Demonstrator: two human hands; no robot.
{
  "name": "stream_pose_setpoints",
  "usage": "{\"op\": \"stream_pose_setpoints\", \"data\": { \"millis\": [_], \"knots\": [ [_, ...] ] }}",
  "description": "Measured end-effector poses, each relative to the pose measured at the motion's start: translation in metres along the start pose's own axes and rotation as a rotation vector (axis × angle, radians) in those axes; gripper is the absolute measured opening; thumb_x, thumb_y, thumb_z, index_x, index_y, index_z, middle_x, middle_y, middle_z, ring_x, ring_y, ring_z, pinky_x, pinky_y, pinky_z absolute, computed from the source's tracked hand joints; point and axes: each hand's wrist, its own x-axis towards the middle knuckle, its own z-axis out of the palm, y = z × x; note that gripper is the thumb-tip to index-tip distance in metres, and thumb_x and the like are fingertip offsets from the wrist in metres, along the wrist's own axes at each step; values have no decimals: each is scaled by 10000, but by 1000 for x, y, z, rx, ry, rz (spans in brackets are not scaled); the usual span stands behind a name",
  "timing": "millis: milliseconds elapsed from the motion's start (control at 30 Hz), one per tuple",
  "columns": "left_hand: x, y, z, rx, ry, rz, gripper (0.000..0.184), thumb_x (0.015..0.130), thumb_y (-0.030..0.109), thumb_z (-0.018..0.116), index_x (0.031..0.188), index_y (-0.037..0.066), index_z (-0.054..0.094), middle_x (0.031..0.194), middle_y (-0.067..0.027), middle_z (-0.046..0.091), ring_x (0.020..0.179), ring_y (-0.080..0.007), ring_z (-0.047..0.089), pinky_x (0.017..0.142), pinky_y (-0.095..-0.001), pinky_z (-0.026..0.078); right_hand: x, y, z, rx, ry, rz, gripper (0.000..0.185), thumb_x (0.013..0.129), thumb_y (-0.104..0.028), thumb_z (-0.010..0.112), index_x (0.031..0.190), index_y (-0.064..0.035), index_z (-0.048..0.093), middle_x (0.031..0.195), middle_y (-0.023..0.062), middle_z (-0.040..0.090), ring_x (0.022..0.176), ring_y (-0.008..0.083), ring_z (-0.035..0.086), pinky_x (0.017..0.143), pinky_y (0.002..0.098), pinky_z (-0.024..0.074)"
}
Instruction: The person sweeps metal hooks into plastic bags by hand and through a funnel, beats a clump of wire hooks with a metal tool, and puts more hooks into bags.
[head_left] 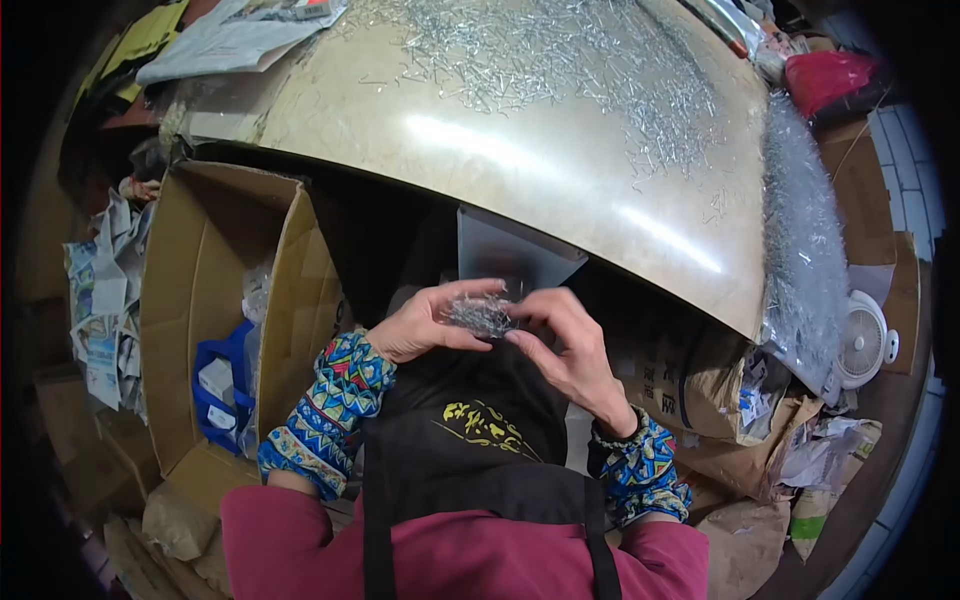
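Note:
A small clear bag (480, 314) full of thin metal pieces is held over the lap, in front of the black apron (470, 400). My left hand (425, 322) wraps round the bag from the left, thumb below and fingers above. At the bag's right side, my right hand (565, 345) has its thumb and fingers pinched on its edge; the fingertips are slightly blurred. Beyond both hands, many loose metal pieces (560, 50) lie scattered across the pale tabletop (400, 130).
An open cardboard box (175, 300) with a blue bag (222, 385) stands at the left. Newspapers (230, 40) lie on the table's far left corner. A large clear bag (805, 240), a white fan (862, 340) and paper sacks (700, 385) are at the right.

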Motion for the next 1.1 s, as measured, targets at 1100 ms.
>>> {"op": "stream_pose_setpoints", "data": {
  "millis": [1100],
  "knots": [
    [22, 18, 16, 231, 52, 85, 482, 866, -1, 679, 1323, -27, 528, 1208, -113, 647, 1075, -160, 632, 941, -296, 519, 44, -28, -14, -562, -7, -66, 409, 774, -211, 764, 1101, -16, 613, 1025, 127, 621, 938, 312, 595, 785, 399, 493]
  ]
}}
